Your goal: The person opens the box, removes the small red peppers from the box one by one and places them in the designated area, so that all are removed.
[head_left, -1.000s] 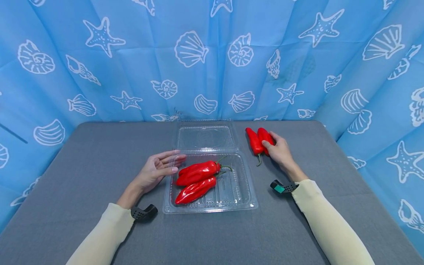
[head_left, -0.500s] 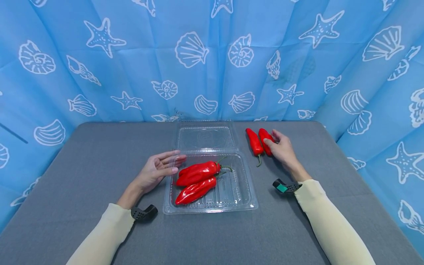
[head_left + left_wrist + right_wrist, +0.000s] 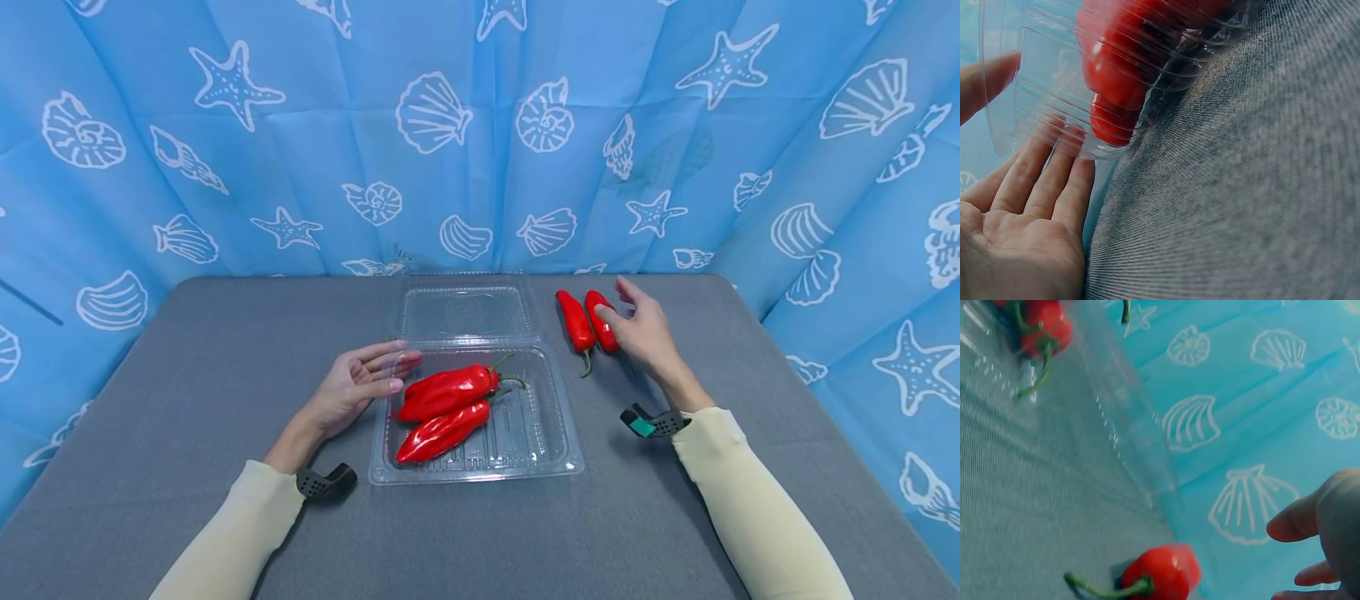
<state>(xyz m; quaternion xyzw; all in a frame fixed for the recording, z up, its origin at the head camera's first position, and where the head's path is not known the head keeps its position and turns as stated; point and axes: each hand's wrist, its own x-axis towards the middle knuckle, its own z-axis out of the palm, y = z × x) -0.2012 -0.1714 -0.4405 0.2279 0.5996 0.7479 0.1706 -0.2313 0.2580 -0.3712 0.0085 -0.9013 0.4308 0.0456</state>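
Observation:
A clear plastic clamshell box (image 3: pixel 558 417) lies with its lid (image 3: pixel 465 310) folded back. Three red peppers (image 3: pixel 450 392) with green stems appear inside, toward its left side. My left hand (image 3: pixel 356 385) is at the box's left side; its straight fingers (image 3: pixel 1035 178) lie against the outer wall, thumb apart. Two more red peppers lie side by side on the table right of the lid, a left one (image 3: pixel 576 321) and a right one (image 3: pixel 600 317). Over the right one hovers my right hand (image 3: pixel 641 329), thumb and fingers spread; contact is hard to tell.
A grey cloth covers the table (image 3: pixel 480 542), whose far edge meets a blue curtain (image 3: pixel 480 167) printed with shells and starfish. Black wrist cameras sit on the left wrist (image 3: pixel 326 483) and the right wrist (image 3: pixel 652 422).
My right hand has loosened from the right pepper and shifted slightly right, its fingers spreading. A narrow gap now shows between the two peppers. The left hand and box have stayed put.

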